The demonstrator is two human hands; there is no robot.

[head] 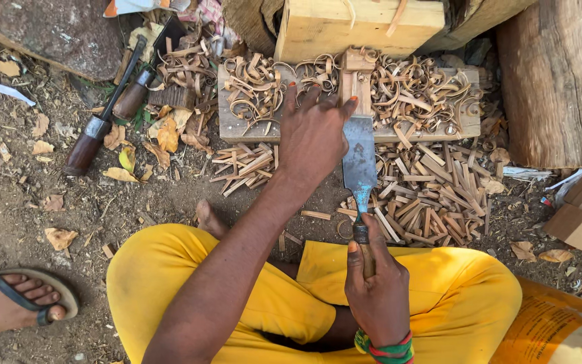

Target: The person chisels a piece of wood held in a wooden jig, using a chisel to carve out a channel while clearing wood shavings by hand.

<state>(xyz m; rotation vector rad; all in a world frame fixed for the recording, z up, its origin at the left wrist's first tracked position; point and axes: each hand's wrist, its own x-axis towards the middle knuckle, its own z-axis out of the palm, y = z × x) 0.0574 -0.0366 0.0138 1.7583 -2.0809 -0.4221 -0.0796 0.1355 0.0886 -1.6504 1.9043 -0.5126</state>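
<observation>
My right hand (376, 283) grips the wooden handle of a broad flat chisel (360, 162), whose blade points away from me onto a small upright wooden piece (357, 79). That piece rests on a flat board (237, 125) strewn with curled shavings. My left hand (312, 131) lies on the board just left of the blade, fingers spread, thumb touching the wooden piece and the blade's edge. I sit cross-legged in yellow trousers (170, 276) on the dirt.
Two wooden-handled tools (95, 131) lie at the left among dry leaves. Cut wood strips (432, 192) pile up right of the chisel. A pale wooden block (358, 27) stands behind the board, a log (560, 81) at right. Another person's sandalled foot (15, 303) is lower left.
</observation>
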